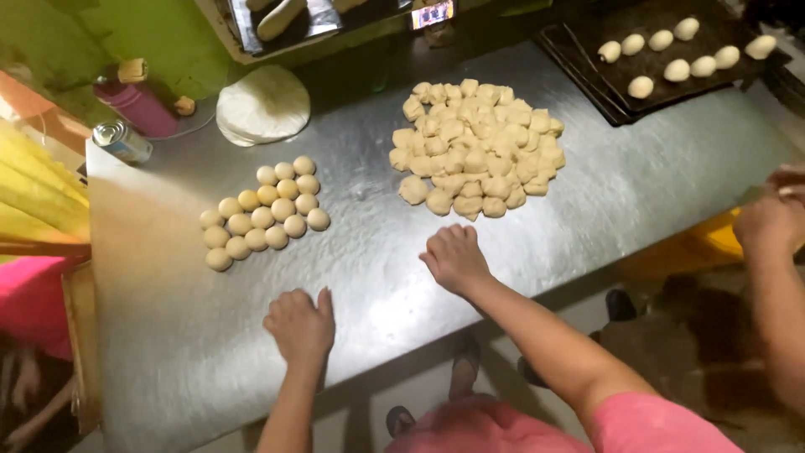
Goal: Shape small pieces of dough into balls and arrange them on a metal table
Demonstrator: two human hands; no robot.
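Note:
My left hand [300,323] lies palm down on the steel table [168,335], fingers together, below a cluster of several smooth round dough balls [264,211]. My right hand [455,257] is cupped palm down on the table just below a pile of several rough-cut dough pieces [476,147]. Whatever lies under either palm is hidden.
A flat white dough disc [263,104], a metal can [122,141] and a pink bottle [138,105] sit at the table's far left. A dark baking tray [604,92] with several shaped dough balls stands at the far right. Another person's hand [771,220] works at the right edge.

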